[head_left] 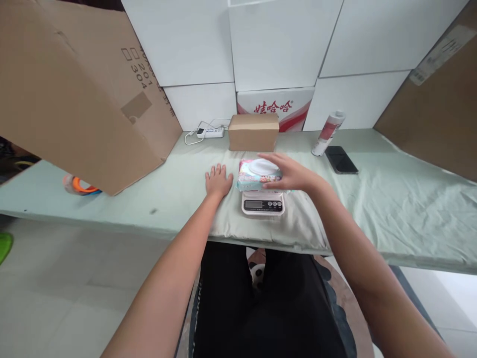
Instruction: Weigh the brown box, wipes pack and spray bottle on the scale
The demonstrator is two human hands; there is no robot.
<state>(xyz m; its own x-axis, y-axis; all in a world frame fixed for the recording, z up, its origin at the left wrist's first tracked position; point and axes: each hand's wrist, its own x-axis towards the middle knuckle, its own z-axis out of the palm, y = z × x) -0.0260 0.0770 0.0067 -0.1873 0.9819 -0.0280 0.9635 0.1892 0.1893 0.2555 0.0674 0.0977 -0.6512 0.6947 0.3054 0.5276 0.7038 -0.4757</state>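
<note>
A pack of wet wipes [250, 177] with a white round lid lies on a small white digital scale [263, 204] at the table's near edge. My right hand [289, 172] reaches in from the right and grips the pack, fingers over its top and right side. My left hand [218, 180] rests flat on the pale green cloth [391, 199] just left of the pack, fingers apart, holding nothing.
A small brown carton [254, 132] stands behind the scale. A white power strip [210, 132] lies at the back left, a spray can [328, 133] and a black phone [341, 159] at the right. Large cardboard boxes [74, 84] lean at both sides.
</note>
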